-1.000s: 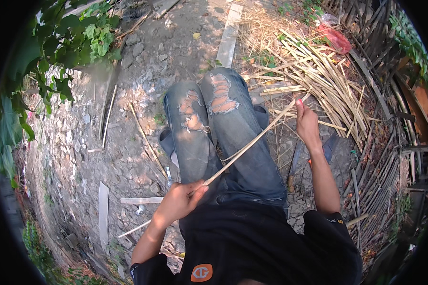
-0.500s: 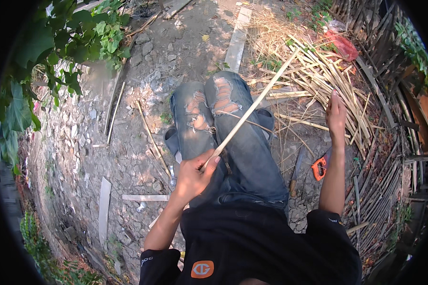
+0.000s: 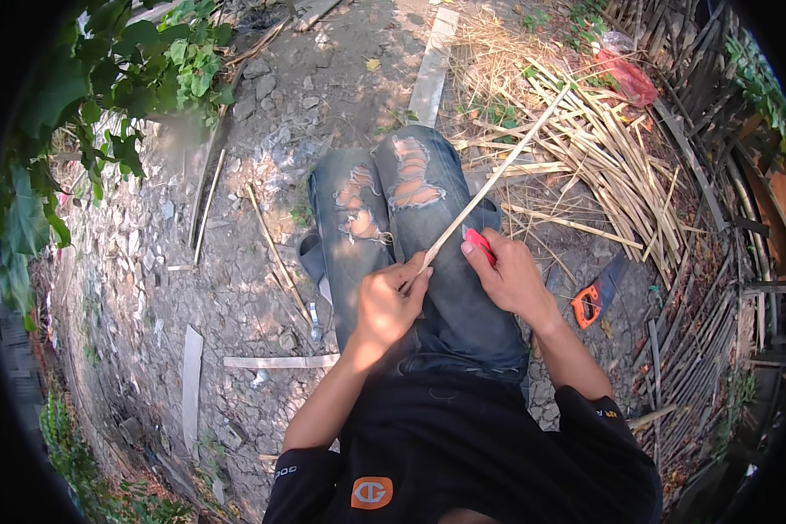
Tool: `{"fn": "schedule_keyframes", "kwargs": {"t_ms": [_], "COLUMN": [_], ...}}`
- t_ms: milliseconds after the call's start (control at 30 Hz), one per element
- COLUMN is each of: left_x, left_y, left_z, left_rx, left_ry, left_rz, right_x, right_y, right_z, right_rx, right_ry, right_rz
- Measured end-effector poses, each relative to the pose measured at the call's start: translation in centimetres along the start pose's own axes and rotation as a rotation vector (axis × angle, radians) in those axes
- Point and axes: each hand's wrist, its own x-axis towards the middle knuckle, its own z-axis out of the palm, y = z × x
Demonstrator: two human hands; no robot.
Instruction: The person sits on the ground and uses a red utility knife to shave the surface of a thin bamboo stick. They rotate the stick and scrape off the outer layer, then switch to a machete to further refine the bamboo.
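Observation:
A long pale bamboo strip point(image 3: 508, 168) slants across my lap, its far end reaching up over the pile. My left hand point(image 3: 391, 301) is closed around its near end, above my thighs. Close beside the strip, my right hand point(image 3: 511, 271) grips a small red-handled knife point(image 3: 480, 245). Only a bit of its grey blade shows past the thumb, and I cannot tell whether it touches the strip. Beneath both hands are my torn jeans point(image 3: 445, 288).
Cut bamboo strips point(image 3: 624, 166) lie heaped at the far right, by a red mesh bag point(image 3: 629, 79). An orange-handled saw point(image 3: 588, 304) rests right of my leg. A board point(image 3: 434, 70) lies ahead; leafy vines point(image 3: 140, 79) hang at the left.
My right hand has come in from the strip pile to my lap and now shows the red-handled knife. My left hand has shifted slightly right and up with the strip.

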Motion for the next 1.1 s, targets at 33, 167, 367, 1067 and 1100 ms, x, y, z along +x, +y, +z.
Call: {"fn": "schedule_keyframes", "kwargs": {"t_ms": [33,167,367,1067,1100], "left_x": [0.1,0.7,0.9,-3.8,-2.7], "left_y": [0.0,0.5,0.0,-0.8,-0.1], "left_z": [0.2,1.0,1.6,-2.4,-1.5], "left_rx": [-0.001,0.108,0.101,-0.113,-0.122], "left_ry": [-0.006,0.043,0.035,-0.109,-0.094], "left_rz": [0.003,0.120,0.131,-0.100,-0.127], "right_x": [-0.1,-0.4,-0.2,2.8,2.3], "right_y": [-0.1,-0.9,-0.9,5.7,4.7], "right_z": [0.5,1.4,3.0,-8.4,-5.6], "right_rx": [-0.039,-0.153,-0.224,-0.062,-0.053], "right_ry": [-0.041,-0.084,-0.077,0.533,0.438], "right_rz": [-0.009,-0.014,-0.027,-0.014,-0.073]}}
